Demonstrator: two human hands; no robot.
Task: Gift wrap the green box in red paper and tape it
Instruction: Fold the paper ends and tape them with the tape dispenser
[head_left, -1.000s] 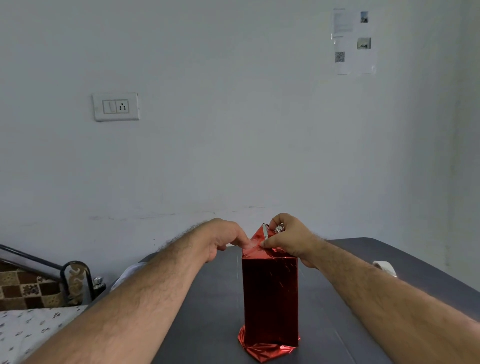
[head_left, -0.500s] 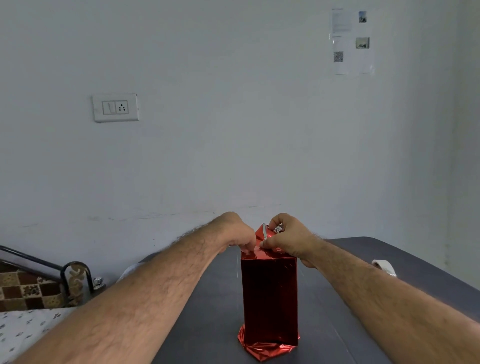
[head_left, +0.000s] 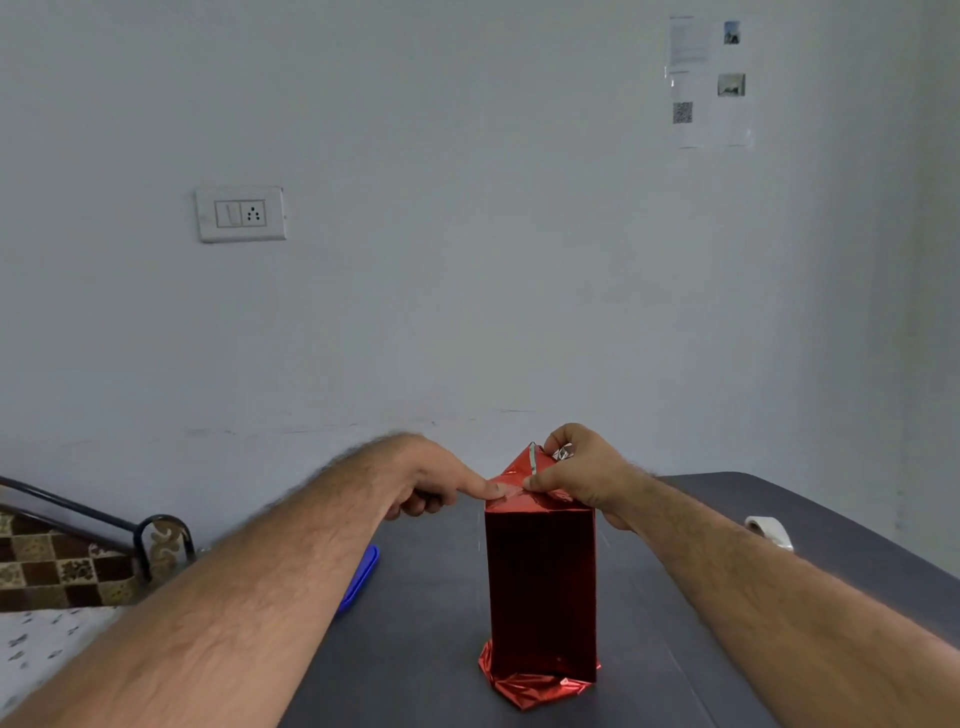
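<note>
The box stands upright on the dark table, fully covered in shiny red paper; no green shows. Crumpled red paper sticks out at its bottom end. At the top, the paper rises in a folded flap with a silver underside showing. My left hand presses its extended index fingertip on the top left fold, the other fingers curled under. My right hand pinches the raised flap at the top right between thumb and fingers.
A roll of white tape lies on the table to the right, behind my right forearm. A flat blue object lies on the table's left edge. A bed with a patterned cover stands at the left. The white wall is close behind.
My left hand drew back slightly to the left, now touching the top fold with only its index fingertip. My left forearm shifted, uncovering the blue object. The right hand keeps its pinch.
</note>
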